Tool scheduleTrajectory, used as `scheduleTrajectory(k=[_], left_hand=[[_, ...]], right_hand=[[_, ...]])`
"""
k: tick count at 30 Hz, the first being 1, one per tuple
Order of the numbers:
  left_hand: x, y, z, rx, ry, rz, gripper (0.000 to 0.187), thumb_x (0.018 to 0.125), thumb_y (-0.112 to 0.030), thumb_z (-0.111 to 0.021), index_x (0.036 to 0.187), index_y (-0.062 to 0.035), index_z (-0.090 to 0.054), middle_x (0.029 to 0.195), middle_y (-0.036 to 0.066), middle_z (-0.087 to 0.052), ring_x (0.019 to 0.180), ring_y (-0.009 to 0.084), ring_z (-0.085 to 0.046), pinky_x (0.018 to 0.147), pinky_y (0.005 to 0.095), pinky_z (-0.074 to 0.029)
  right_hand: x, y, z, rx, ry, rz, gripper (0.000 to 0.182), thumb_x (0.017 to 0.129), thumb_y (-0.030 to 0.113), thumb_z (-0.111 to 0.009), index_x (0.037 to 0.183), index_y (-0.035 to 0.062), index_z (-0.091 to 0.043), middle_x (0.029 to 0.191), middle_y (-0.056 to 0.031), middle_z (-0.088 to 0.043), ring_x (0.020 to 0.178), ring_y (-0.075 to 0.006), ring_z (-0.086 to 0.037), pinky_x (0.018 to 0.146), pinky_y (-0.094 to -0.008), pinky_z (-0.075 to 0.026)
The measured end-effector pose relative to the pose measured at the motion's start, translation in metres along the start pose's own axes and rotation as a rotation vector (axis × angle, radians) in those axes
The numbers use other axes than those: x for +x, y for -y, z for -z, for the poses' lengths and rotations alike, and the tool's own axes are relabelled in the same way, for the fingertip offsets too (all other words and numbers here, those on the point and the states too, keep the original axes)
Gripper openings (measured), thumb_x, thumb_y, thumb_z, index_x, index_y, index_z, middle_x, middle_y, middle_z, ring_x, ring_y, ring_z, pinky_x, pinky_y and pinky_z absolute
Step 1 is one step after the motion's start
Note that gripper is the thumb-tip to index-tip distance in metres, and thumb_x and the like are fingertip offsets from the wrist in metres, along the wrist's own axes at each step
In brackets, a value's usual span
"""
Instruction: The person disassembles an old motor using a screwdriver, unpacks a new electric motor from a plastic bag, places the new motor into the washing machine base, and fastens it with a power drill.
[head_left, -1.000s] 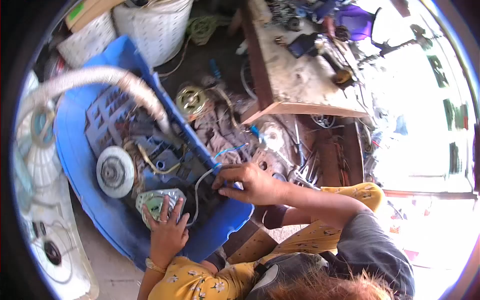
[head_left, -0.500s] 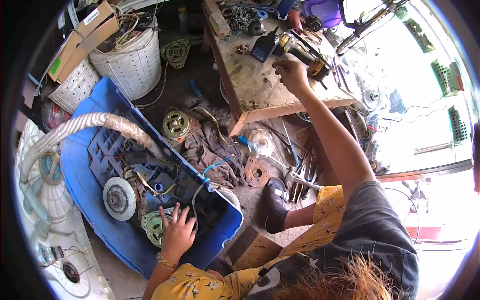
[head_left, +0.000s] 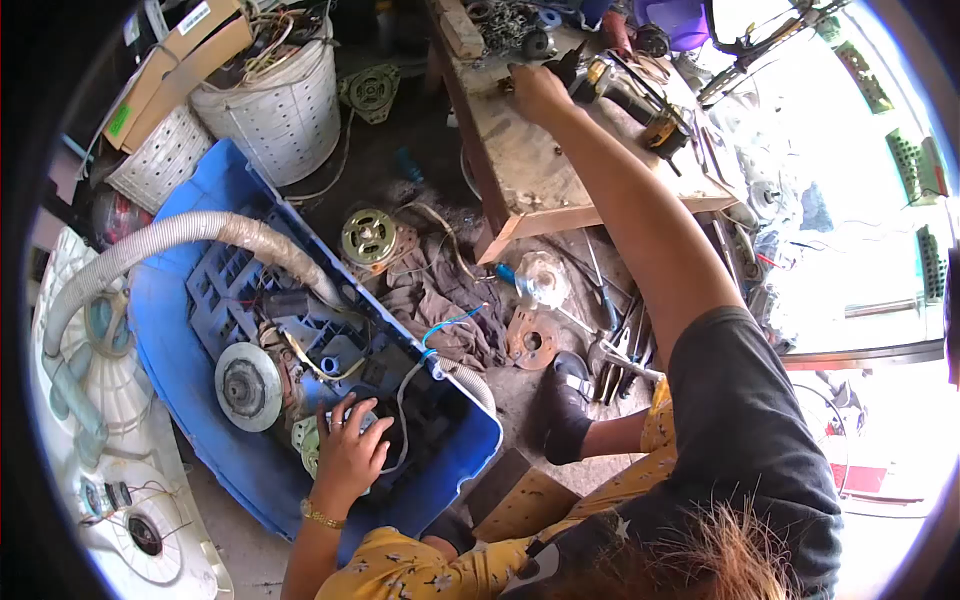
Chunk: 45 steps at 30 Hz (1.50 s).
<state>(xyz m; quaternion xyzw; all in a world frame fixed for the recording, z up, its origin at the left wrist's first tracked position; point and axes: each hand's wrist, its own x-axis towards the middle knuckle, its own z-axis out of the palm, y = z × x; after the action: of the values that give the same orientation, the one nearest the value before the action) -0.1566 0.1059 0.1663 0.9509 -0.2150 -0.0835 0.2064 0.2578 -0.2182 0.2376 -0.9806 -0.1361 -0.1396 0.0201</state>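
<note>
My left hand (head_left: 350, 452) lies with fingers spread over a pale green motor (head_left: 308, 440) inside a blue plastic washing machine body (head_left: 200, 460). A ring and a gold bracelet show on that hand and wrist. Beside it in the body are a round grey pulley wheel (head_left: 248, 387) and a thin grey cable. My right hand (head_left: 540, 95) reaches over the wooden table (head_left: 530, 170), fingers bent down at some small brass-coloured pieces (head_left: 506, 86). Its fingertips are partly hidden, so what they pinch cannot be made out. A yellow and black power tool (head_left: 635, 98) lies right of that hand.
A ribbed grey hose (head_left: 150, 245) arches over the blue body. On the floor are another motor (head_left: 369, 238), a dark cloth (head_left: 440, 300), a rusty plate (head_left: 531, 338) and several hand tools (head_left: 622, 355). White perforated baskets (head_left: 275, 120) stand at the back left.
My right hand has moved left and away from me across the table, to the brass-coloured pieces. My left hand stays on the motor, its fingers slightly more bent. The view has shifted a little.
</note>
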Motion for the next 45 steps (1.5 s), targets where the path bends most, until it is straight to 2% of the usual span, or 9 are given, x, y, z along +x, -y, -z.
scheduleTrajectory(k=[9,17,22,26,30,35,37,38,45], left_hand=[[0.038,0.006,0.062,-0.052,-0.017,-0.095,0.033,0.069,-0.013,-0.067,0.102,-0.0142,-0.062,0.12,0.008,-0.048,0.113,0.0334,-0.041,0.1,0.0457,-0.032],[0.251,-0.023,0.103,-0.212,-0.44,-0.376,0.056,0.067,-0.011,-0.073,0.118,-0.0046,-0.05,0.118,0.013,-0.051,0.113,0.0308,-0.047,0.097,0.0379,-0.037],[0.366,-0.036,0.071,-0.278,-0.61,-0.258,0.065,0.07,-0.018,-0.073,0.126,-0.0054,-0.044,0.124,0.015,-0.047,0.117,0.0298,-0.045,0.1,0.0362,-0.036],[0.394,-0.042,0.048,-0.333,-0.575,-0.173,0.06,0.069,-0.027,-0.074,0.122,-0.0072,-0.051,0.119,0.013,-0.053,0.112,0.0275,-0.049,0.096,0.0366,-0.038],[0.402,-0.043,0.036,-0.16,-0.698,-0.109,0.054,0.068,-0.04,-0.073,0.11,-0.0084,-0.06,0.11,0.01,-0.057,0.105,0.026,-0.052,0.089,0.0374,-0.04],[0.404,-0.058,0.034,-0.245,-0.665,0.039,0.053,0.066,-0.046,-0.071,0.107,-0.0133,-0.063,0.116,0.008,-0.055,0.109,0.0349,-0.046,0.085,0.0459,-0.042],[0.403,-0.06,0.03,-0.152,-0.755,0.03,0.049,0.067,-0.045,-0.072,0.099,-0.0097,-0.065,0.11,0.009,-0.055,0.102,0.0299,-0.051,0.087,0.0411,-0.04],[0.402,-0.061,0.029,-0.103,-0.799,0.025,0.047,0.067,-0.045,-0.072,0.095,-0.0079,-0.066,0.107,0.01,-0.055,0.099,0.0273,-0.053,0.087,0.0387,-0.039],[0.409,-0.039,0.014,-0.339,-0.809,-0.131,0.036,0.071,-0.027,-0.074,0.097,-0.004,-0.066,0.106,0.01,-0.054,0.098,0.0254,-0.055,0.084,0.0345,-0.043]], right_hand=[[-0.016,-0.005,0.021,0.108,0.037,0.18,0.022,0.072,0.026,-0.066,0.089,0.0115,-0.068,0.087,-0.0145,-0.065,0.084,-0.0317,-0.062,0.074,-0.0406,-0.05],[-0.04,-0.02,0.019,0.434,-0.107,0.094,0.019,0.075,0.021,-0.067,0.088,0.0078,-0.069,0.074,-0.0142,-0.065,0.071,-0.0298,-0.063,0.067,-0.0362,-0.051],[-0.054,-0.025,0.026,0.958,-0.03,-0.111,0.023,0.079,0.018,-0.068,0.087,-0.0034,-0.066,0.069,-0.0089,-0.065,0.063,-0.0135,-0.063,0.056,-0.0276,-0.051],[-0.065,-0.036,0.018,1.273,0.032,-0.267,0.027,0.084,0.011,-0.064,0.101,-0.0097,-0.057,0.088,-0.0124,-0.064,0.072,-0.0182,-0.066,0.066,-0.028,-0.056],[-0.068,-0.043,0.009,1.235,0.035,-0.247,0.026,0.084,0.013,-0.064,0.099,-0.0083,-0.058,0.092,-0.0128,-0.064,0.079,-0.0191,-0.065,0.072,-0.0292,-0.055],[-0.075,-0.041,0.028,1.727,-0.014,-0.273,0.019,0.085,0.009,-0.059,0.096,-0.0059,-0.059,0.085,-0.0127,-0.064,0.075,-0.0221,-0.064,0.069,-0.0331,-0.054],[-0.076,-0.043,0.03,2.005,-0.022,-0.305,0.017,0.086,0.007,-0.055,0.097,-0.0053,-0.058,0.085,-0.0131,-0.063,0.075,-0.0227,-0.065,0.069,-0.0354,-0.055],[-0.072,-0.042,0.035,2.006,-0.031,-0.453,0.017,0.086,0.007,-0.053,0.099,-0.0031,-0.056,0.085,-0.0125,-0.062,0.068,-0.0208,-0.063,0.062,-0.0345,-0.054],[-0.064,-0.041,0.031,1.088,0.225,-0.232,0.026,0.083,0.018,-0.062,0.102,-0.0002,-0.061,0.068,-0.0046,-0.06,0.052,-0.0088,-0.05,0.048,-0.023,-0.042]])
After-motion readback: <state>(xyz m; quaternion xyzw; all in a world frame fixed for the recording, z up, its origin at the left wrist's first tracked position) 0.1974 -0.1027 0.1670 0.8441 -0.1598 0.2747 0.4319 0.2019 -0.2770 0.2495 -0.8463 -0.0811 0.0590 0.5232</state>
